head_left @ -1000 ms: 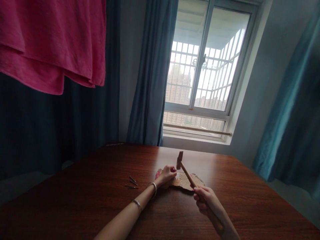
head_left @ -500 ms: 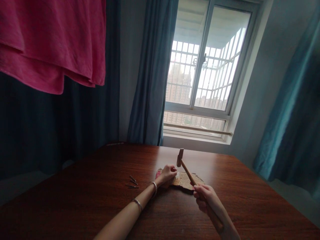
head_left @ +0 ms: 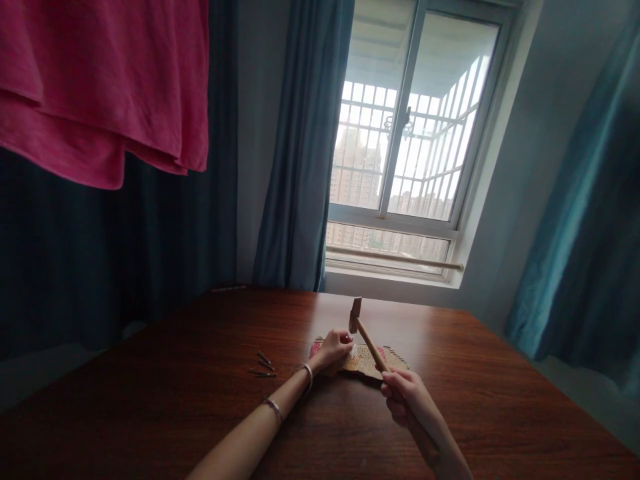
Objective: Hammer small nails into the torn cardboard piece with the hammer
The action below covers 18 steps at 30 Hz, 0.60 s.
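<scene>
My right hand (head_left: pixel 406 393) is wrapped round the wooden handle of a hammer (head_left: pixel 370 343). The hammer's head is raised, close to the right of my left hand (head_left: pixel 335 348). The fingers of that left hand are pinched together over a flat tan piece with a dotted, pink-and-orange pattern (head_left: pixel 371 360); whatever they hold is too small or hidden to name. Dark notches or stitches run along the piece's right edge, and its left part is partly covered by my hand. Several thin dark metal rods (head_left: pixel 265 363) lie on the table left of my left wrist.
Everything rests on a dark reddish-brown wooden table (head_left: pixel 200 380). Behind it stand a barred window (head_left: pixel 400 133) and blue curtains (head_left: pixel 295 147). A pink cloth (head_left: pixel 110 87) hangs at the upper left. Another curtain (head_left: pixel 575 200) hangs at the right.
The hammer and my right hand have shifted slightly left, bringing the hammer head a little nearer my left hand. My left hand stays pinched in nearly the same place.
</scene>
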Tool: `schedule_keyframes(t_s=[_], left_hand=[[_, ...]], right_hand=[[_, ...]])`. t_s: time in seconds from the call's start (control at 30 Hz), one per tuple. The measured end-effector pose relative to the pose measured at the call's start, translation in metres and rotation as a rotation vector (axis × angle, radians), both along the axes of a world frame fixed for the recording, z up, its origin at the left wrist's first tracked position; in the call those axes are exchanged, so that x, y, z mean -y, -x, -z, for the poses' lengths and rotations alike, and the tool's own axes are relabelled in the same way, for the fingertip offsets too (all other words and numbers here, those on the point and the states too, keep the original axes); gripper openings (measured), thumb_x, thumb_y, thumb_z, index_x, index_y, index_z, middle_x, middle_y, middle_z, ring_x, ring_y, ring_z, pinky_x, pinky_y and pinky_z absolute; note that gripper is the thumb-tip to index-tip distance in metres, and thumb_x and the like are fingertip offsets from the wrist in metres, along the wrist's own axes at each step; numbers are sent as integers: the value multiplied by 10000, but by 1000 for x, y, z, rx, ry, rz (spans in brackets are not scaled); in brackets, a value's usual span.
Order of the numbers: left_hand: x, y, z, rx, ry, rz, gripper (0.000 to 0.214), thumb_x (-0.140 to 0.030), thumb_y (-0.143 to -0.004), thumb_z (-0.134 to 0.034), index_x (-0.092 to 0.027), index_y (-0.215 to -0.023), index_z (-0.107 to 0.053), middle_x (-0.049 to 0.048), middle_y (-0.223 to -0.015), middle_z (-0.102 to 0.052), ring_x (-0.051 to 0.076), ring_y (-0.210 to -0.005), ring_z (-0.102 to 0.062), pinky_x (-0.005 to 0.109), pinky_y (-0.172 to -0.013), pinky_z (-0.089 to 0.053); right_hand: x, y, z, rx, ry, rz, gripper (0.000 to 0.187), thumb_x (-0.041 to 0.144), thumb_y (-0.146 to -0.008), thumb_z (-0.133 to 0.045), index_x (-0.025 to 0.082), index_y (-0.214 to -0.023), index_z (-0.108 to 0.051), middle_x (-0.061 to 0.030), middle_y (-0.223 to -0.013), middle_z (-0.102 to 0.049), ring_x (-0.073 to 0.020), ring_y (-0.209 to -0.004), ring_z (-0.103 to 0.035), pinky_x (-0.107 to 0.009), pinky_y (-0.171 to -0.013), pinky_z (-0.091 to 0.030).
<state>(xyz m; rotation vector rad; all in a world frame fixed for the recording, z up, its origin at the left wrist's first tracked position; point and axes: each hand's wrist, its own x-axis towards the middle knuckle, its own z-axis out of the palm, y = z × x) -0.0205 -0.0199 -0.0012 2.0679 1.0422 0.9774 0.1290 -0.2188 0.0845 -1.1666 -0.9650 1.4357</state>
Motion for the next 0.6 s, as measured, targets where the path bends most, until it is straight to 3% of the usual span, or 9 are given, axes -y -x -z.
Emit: schedule_keyframes(t_s=[0.3, 0.47, 0.6], left_hand=[[0, -1, -2, -11, 17, -20, 178, -281, -686, -573, -144, -758, -662, 39, -765, -688, 162, -721, -612, 214, -617, -425], [1, 0, -3, 10, -2, 37, 184, -258, -697, -551, -149, -796, -661, 32, -776, -685, 156, -716, -610, 208, -603, -419], [1, 1, -2, -3, -18, 8, 164, -270, -700, -555, -148, -750, -653, 31, -735, -675, 150, -693, -604, 205, -592, -413]], right_hand=[[2, 3, -4, 19, -38, 1, 356, 455, -597, -660, 190, -662, -432, 67, -517, -478, -18, -281, -333, -152, -259, -198], [2, 4, 0, 48, -12, -7, 338, 453, -612, -644, 185, -678, -448, 62, -518, -485, -12, -278, -317, -150, -266, -191], [2, 2, 2, 87, -55, 18, 345, 474, -623, -631, 181, -667, -455, 60, -526, -482, -14, -283, -325, -150, -261, -207]])
